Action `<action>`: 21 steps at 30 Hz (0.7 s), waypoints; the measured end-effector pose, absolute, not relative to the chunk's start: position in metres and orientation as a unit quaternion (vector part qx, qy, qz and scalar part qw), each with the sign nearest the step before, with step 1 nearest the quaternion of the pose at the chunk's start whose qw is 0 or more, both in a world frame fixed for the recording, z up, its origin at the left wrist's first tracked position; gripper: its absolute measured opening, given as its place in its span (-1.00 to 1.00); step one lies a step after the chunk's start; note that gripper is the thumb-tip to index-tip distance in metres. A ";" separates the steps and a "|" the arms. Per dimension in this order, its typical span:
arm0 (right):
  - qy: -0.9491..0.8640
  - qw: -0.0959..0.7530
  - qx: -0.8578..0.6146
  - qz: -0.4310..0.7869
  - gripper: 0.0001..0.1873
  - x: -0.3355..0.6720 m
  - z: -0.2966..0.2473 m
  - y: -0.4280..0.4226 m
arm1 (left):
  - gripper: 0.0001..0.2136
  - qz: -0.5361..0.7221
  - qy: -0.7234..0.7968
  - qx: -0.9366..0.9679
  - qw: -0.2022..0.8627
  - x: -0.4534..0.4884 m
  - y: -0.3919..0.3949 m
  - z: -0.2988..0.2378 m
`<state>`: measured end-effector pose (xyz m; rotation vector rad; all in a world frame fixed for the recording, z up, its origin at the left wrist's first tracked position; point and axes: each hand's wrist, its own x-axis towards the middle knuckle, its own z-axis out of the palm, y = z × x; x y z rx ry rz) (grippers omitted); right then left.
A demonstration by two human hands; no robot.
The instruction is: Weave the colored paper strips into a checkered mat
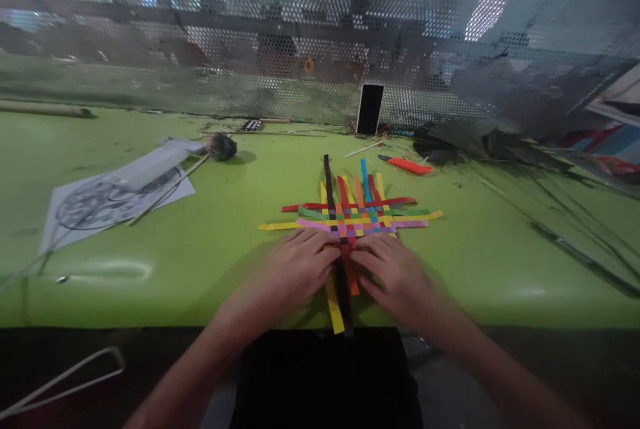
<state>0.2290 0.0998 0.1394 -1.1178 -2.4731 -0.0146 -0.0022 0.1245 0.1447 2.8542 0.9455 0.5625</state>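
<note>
A mat of interwoven coloured paper strips (356, 216) lies on the green table (210, 242) in front of me. Its lengthwise strips run toward me, and a yellow strip (334, 306) and a dark one hang over the table's near edge. My left hand (300, 269) rests on the near left part of the weave, fingers stretched forward and lying flat on the strips. My right hand (395, 272) lies on the near right part the same way, fingers pointing toward the left hand. Both hands are blurred by motion.
A printed sheet (110, 199) with a thin stick across it lies at the left. An upright phone (370, 108) leans on the perforated screen at the back. An orange cutter (407, 165) and dark leaves (480, 142) lie at the right. A white wire loop (60, 382) sits below the table edge.
</note>
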 end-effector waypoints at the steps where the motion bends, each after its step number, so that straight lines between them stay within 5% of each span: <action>1: -0.891 0.213 -0.402 -0.005 -0.81 0.228 0.138 0.102 | -0.82 0.185 0.304 0.934 0.031 -0.003 0.126 0.146; 10: -0.872 0.237 -0.428 -0.002 -0.82 0.220 0.142 0.105 | -0.88 0.140 0.313 0.939 -0.006 0.002 0.139 0.154; 21: -0.782 0.263 -0.554 0.113 -0.89 0.208 0.156 0.108 | -0.83 0.190 0.268 0.938 0.111 -0.008 0.156 0.144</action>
